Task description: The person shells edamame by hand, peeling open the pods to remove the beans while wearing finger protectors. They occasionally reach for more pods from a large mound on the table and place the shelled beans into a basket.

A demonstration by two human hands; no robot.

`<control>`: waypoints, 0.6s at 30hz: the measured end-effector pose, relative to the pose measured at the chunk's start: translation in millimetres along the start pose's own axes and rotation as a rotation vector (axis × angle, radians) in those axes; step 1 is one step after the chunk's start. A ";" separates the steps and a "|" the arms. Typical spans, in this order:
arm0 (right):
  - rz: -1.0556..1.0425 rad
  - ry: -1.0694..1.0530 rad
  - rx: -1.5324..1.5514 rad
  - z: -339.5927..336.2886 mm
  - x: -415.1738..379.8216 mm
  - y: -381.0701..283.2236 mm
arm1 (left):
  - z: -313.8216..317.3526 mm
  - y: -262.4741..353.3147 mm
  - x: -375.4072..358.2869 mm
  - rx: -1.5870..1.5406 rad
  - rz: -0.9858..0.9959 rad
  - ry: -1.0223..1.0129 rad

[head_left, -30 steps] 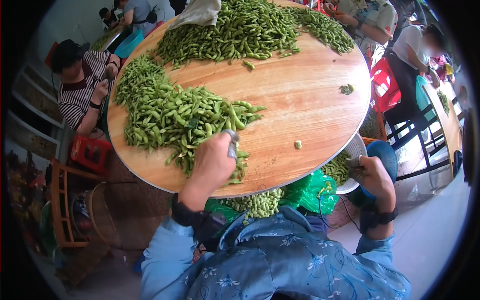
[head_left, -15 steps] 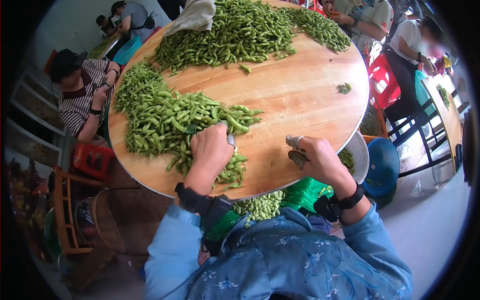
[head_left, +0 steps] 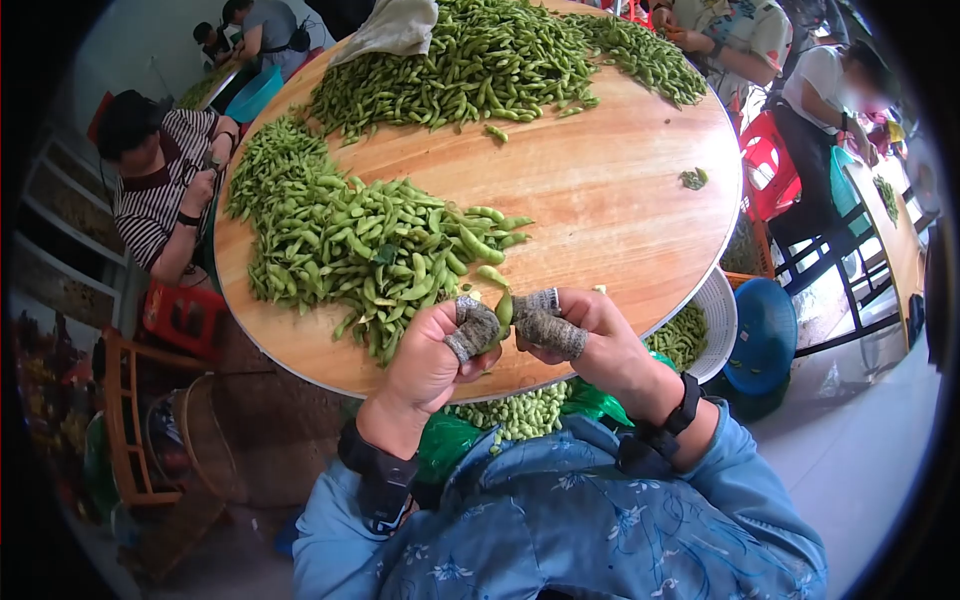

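A green soybean pod [head_left: 504, 314] is pinched between my hands above the near edge of the round wooden table. My left hand [head_left: 430, 350] is closed on its left side, and my right hand [head_left: 598, 335] grips it from the right. Grey cloth-like covers wrap the thumb and a finger of each hand. Just beyond my left hand lies a heap of soybean pods [head_left: 350, 240]. Below the table edge, pale shelled beans [head_left: 525, 412] lie with a green plastic bag [head_left: 450, 445] around them, over my lap.
The round table [head_left: 600, 190] also carries a larger pod pile [head_left: 460, 70] with a grey cloth [head_left: 390, 30] on it. Right of me are a white basket [head_left: 722, 325] with pods or husks and a blue basin [head_left: 768, 335]. A person in stripes [head_left: 175, 190] sits left; others work behind.
My left hand has drawn back from the pod heap toward me. My right hand has moved left, and the two now meet on one soybean pod.
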State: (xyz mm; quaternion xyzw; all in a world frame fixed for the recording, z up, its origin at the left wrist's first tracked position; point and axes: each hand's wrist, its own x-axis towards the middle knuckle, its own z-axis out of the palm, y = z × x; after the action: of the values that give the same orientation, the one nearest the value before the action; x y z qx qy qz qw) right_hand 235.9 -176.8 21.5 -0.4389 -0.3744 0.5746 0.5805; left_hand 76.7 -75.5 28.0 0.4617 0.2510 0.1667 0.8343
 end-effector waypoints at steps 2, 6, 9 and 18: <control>0.052 -0.009 0.062 4.2 -3.2 -5.2 | 7.2 1.2 -3.5 0.010 0.002 0.050; 0.032 -0.018 0.085 5.0 -4.5 -2.6 | 13.0 0.0 -4.3 0.003 0.032 0.085; 0.017 -0.018 0.083 6.4 -4.4 -3.5 | 14.3 -0.8 -4.7 -0.016 0.047 0.093; -0.073 0.006 0.056 14.6 -1.8 -4.7 | 16.1 -1.0 -8.6 -0.022 0.070 0.111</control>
State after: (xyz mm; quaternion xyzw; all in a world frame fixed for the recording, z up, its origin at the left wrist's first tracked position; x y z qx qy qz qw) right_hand 223.6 -177.3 30.9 -0.4103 -0.3720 0.5619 0.6144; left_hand 78.9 -91.4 36.7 0.4509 0.2785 0.2240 0.8179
